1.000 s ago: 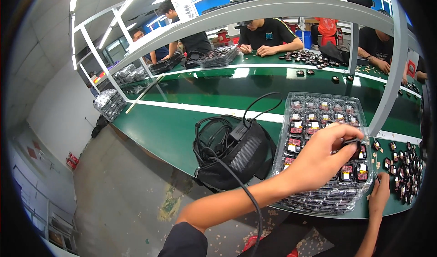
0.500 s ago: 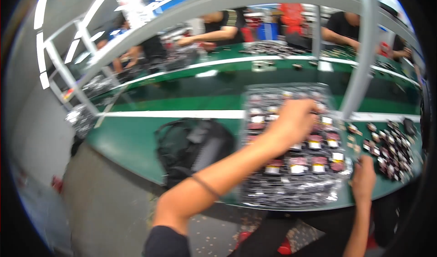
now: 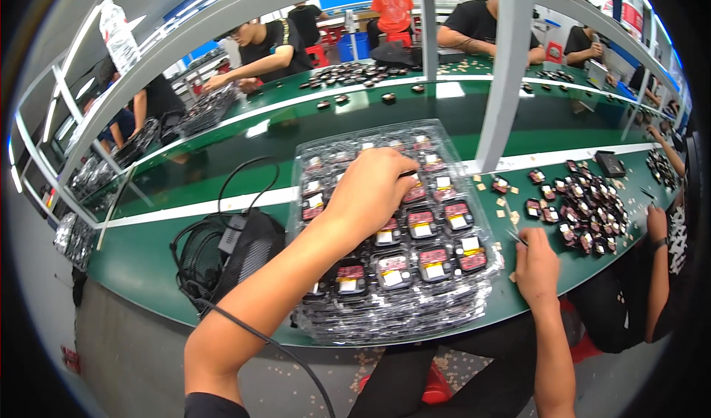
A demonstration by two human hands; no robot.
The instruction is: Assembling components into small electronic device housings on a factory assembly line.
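Note:
My left hand (image 3: 374, 192) reaches over a clear plastic tray (image 3: 474, 188) that tops a stack of similar trays. Its thumb and fingers are closed at the edge of a small electronic module (image 3: 416, 190), partly hidden by them. Other such modules, with black housings, reddish boards, white blocks and yellow strips, sit in the tray's pockets, like this one (image 3: 434, 264) near the front. To the right of the stack, my right hand (image 3: 538, 266) is closed around slim metal tweezers (image 3: 516, 236), their tips pointing up and left above the green table.
A heap of loose modules (image 3: 589, 210) lies right of my right hand, among small beige pieces and a black box (image 3: 610, 164). A black mesh bag (image 3: 248, 251) with a cable stands left. A grey post (image 3: 507, 77) rises behind the tray. A co-worker's hand (image 3: 656, 223) is at far right.
My view has turned to the right, so the tray and both hands appear further left. My left hand stays over the tray, and my right hand stays beside it.

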